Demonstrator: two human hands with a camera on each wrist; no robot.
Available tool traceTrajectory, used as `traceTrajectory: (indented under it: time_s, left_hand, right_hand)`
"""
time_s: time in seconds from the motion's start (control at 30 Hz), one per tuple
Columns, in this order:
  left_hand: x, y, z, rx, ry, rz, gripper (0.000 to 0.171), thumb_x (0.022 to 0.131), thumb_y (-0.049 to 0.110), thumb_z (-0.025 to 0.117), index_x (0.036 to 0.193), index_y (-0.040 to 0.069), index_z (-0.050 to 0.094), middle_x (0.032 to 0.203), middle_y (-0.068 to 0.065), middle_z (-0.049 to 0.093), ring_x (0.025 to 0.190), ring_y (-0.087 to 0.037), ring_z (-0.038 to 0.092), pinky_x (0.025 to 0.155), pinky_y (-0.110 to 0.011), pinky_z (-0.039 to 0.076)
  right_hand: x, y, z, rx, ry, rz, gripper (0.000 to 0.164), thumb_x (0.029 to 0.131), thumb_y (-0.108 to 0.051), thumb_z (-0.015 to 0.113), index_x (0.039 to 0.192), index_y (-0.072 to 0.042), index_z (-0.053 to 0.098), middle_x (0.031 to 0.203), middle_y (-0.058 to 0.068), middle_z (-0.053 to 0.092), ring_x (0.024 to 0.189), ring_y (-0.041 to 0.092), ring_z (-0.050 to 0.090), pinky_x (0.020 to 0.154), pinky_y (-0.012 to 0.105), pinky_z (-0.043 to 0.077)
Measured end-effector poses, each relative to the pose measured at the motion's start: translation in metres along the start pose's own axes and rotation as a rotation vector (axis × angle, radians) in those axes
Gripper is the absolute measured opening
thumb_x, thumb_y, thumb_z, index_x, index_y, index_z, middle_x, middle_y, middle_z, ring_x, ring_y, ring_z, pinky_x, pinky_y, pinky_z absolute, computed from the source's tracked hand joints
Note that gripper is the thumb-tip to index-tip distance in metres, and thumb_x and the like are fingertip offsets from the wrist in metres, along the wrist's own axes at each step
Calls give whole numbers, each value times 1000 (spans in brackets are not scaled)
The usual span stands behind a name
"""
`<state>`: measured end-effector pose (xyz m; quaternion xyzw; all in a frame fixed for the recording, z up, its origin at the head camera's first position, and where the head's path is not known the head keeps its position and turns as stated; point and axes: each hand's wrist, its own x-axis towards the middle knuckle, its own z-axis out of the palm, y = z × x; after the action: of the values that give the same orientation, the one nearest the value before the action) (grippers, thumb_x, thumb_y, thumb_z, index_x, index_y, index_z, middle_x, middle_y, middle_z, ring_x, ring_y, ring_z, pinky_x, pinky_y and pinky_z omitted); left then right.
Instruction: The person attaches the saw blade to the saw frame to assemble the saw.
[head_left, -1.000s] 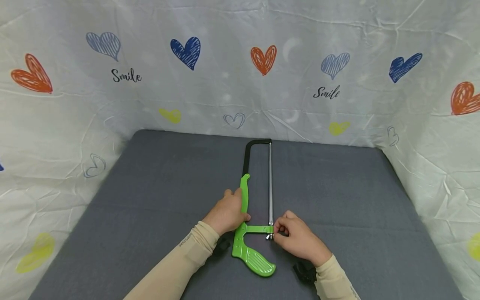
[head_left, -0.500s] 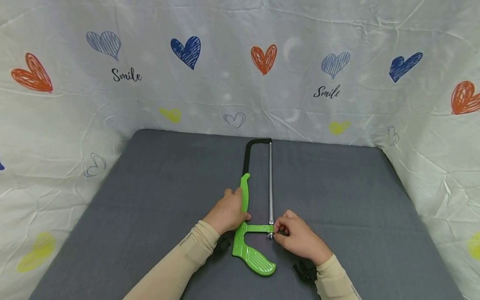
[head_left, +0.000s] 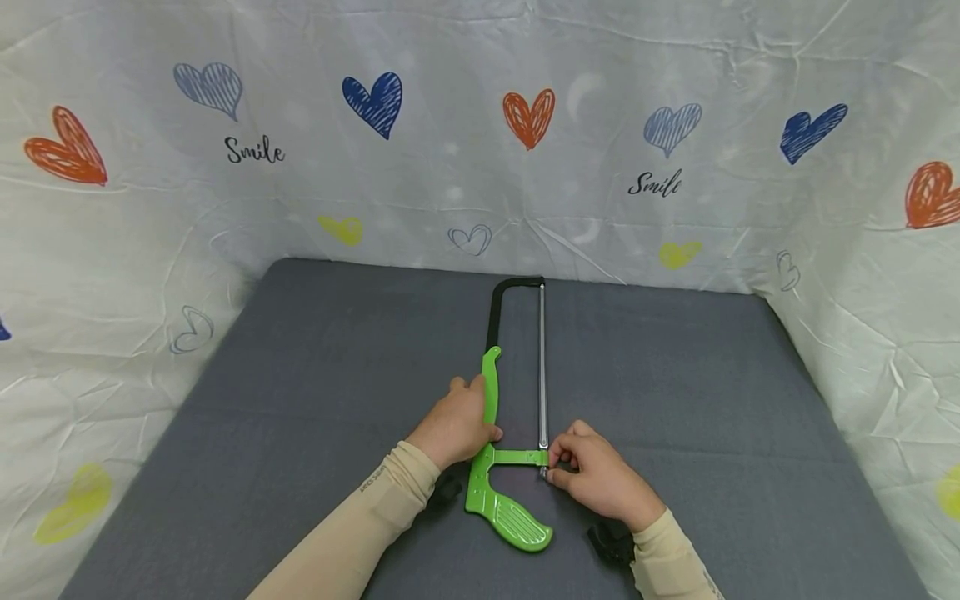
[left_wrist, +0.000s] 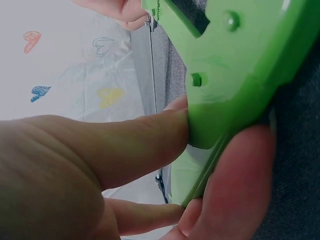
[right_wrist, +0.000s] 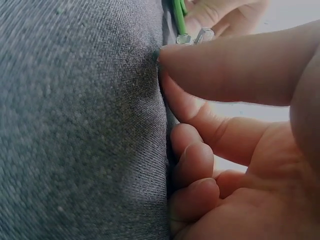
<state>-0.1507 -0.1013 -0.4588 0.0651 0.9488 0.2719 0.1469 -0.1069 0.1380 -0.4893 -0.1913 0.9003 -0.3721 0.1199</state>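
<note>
Centred on the bench (head_left: 697,400), open room stretching toward nine and three o'clock, a green hacksaw (head_left: 517,521) lying, black bow (head_left: 495,315) bordering the twelve-o'clock edge (head_left: 390,271), silver blade (head_left: 542,375) gleaming, left hand (head_left: 452,427) gripping its frame (head_left: 491,396), right hand (head_left: 598,477) curling at its wing nut (right_wrist: 204,35), pinch being unclear.

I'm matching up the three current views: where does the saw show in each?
Head: the saw lies lengthwise in the middle, right of centre, green handle toward the bottom.
Left wrist: the saw fills much of the upper right, only partly shown, fingers covering some.
Right wrist: only a piece of the saw shows, at the top, right of centre.
Shared landmark: the left hand, gripping the saw.
</note>
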Motion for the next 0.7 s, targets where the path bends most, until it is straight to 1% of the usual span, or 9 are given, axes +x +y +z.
traceTrajectory:
  time_s: [0.1,0.2,0.33,0.4,0.6,0.7]
  left_hand:
    - [0,0,0,1,1,-1,85,93,20,88,159,-7,42,126,-29,54,83,-29,65,76,-41,60]
    - [0,0,0,4,2,-5,85,93,20,87,159,-7,41,127,-29,54,83,-29,66,77,-42,60]
    - [1,0,1,11,-1,-13,87,94,21,87,161,-7,40,131,-30,54,88,-31,67,80,-43,61]
    - [1,0,1,13,-4,-16,87,94,21,87,161,-7,39,132,-31,53,89,-31,68,81,-43,61]
    - [0,1,1,11,-4,-15,86,94,21,87,160,-7,40,131,-30,54,87,-31,67,79,-43,61]
    - [-1,1,1,11,0,-12,87,94,21,87,161,-7,40,131,-31,54,86,-31,67,79,-42,61]
  right_hand:
    - [0,0,0,1,3,-9,11,94,-8,78,90,-16,71,91,0,50,81,8,47,74,24,42]
    - [0,-1,1,26,10,2,9,93,-13,77,87,-17,71,90,1,50,79,8,48,72,24,43]
    - [1,-4,5,58,22,57,22,95,-31,81,81,-19,69,87,2,49,71,7,46,66,23,42]
    - [1,-4,6,54,28,71,27,95,-35,83,79,-20,68,86,3,48,68,7,44,64,24,41]
    - [2,-3,5,52,26,56,20,96,-27,80,81,-20,68,86,2,48,69,7,44,64,24,41]
    - [2,-2,5,43,29,40,18,96,-23,78,81,-20,69,88,1,50,71,6,46,67,23,43]
